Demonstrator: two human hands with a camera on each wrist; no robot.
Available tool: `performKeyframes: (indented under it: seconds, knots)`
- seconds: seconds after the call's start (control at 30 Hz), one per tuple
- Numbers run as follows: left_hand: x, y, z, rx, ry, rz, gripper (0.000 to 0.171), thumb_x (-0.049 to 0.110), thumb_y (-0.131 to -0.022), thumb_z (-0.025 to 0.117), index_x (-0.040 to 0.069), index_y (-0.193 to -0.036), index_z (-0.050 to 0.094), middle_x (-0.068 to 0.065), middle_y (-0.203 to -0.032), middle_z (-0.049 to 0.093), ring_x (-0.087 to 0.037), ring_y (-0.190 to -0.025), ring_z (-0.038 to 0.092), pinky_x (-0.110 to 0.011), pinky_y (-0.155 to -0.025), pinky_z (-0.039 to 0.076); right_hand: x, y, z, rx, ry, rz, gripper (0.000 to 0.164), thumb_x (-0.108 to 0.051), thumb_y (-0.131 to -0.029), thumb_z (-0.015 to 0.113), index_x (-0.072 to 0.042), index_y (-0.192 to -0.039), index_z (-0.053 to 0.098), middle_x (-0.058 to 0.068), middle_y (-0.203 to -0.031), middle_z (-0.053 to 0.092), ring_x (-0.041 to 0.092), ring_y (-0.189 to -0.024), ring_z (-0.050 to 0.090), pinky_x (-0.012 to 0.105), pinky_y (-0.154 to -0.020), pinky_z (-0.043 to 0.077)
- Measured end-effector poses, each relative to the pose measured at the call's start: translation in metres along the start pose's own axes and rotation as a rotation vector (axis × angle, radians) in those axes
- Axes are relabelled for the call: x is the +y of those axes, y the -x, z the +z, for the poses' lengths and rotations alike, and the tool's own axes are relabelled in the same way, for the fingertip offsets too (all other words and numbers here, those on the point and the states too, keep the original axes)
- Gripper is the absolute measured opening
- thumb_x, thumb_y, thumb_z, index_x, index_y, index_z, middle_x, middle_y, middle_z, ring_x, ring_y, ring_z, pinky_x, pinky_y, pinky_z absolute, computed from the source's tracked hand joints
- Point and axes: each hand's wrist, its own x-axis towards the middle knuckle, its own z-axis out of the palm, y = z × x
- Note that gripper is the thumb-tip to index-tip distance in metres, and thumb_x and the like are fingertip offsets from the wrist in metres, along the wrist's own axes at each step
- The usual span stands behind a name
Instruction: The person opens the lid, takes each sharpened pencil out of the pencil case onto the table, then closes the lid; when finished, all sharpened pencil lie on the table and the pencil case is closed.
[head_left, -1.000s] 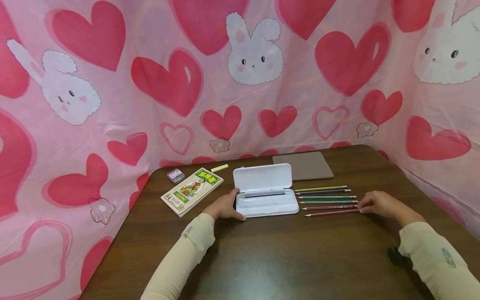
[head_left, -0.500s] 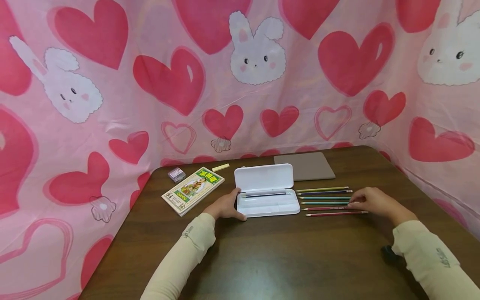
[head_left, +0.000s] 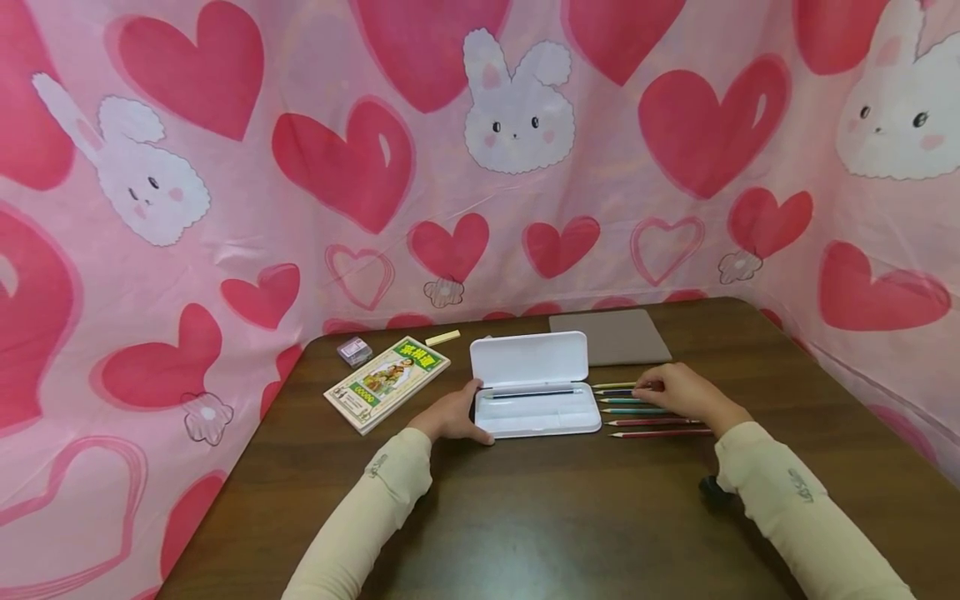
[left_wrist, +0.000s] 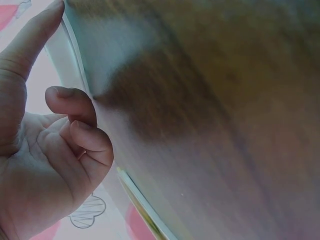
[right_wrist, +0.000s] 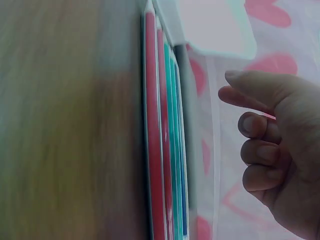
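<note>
In the head view an open white pencil case (head_left: 528, 423) lies on the table, its lid raised, with one dark pencil (head_left: 528, 392) inside. My left hand (head_left: 453, 414) holds the case's left end, thumb at the front corner and fingers by the hinge. To the right lie several pencils: a yellow pencil (head_left: 611, 386), a dark blue pencil (head_left: 613, 392), two teal ones and two red pencils (head_left: 656, 434). Over them hovers my right hand (right_wrist: 285, 135), thumb and index finger near each other, other fingers curled. I see nothing held in it.
A comic-style book (head_left: 386, 383) lies left of the case. Beside it are a small clear-and-purple box (head_left: 354, 351) and a pale yellow strip (head_left: 442, 337). A flat grey-brown board (head_left: 630, 337) lies behind the pencils. A heart-and-rabbit curtain (head_left: 345, 167) hangs around the table.
My right hand has moved left and back, from the ends of the red pencils to above the yellow and dark blue ones. My left hand stays on the pencil case.
</note>
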Motion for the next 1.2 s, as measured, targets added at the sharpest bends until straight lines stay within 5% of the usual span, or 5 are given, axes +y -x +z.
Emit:
performKeyframes:
  seconds: [0.4,0.8,1.2]
  knots:
    - [-0.003,0.0,0.0,0.007,0.012,0.005,0.102,0.044,-0.065,0.081,0.013,-0.143,0.023,-0.014,-0.139,0.042,-0.028,-0.122,0.045,-0.047,-0.105,0.034,-0.028,-0.034,0.02,-0.011,-0.007,-0.088,0.009,-0.018,-0.085,0.066,-0.011,-0.087,0.071,-0.001,-0.084,0.069,0.009,-0.071,0.056,0.031,-0.065,0.047]
    - [-0.001,-0.001,0.001,-0.002,0.008,0.012,0.102,0.045,-0.066,0.08,0.012,-0.143,0.023,-0.014,-0.14,0.042,-0.027,-0.123,0.045,-0.046,-0.106,0.034,-0.043,-0.056,0.034,-0.098,0.005,-0.061,0.014,-0.017,-0.086,0.065,-0.01,-0.096,0.071,0.0,-0.088,0.068,0.012,-0.075,0.055,0.036,-0.074,0.05]
    - [0.001,0.001,0.0,0.003,0.012,0.006,0.101,0.043,-0.066,0.08,0.013,-0.144,0.023,-0.014,-0.14,0.042,-0.027,-0.123,0.044,-0.046,-0.106,0.033,-0.048,-0.063,0.04,-0.173,0.055,-0.008,0.019,-0.023,-0.084,0.068,-0.012,-0.098,0.07,-0.001,-0.082,0.062,0.014,-0.073,0.05,0.032,-0.069,0.046]
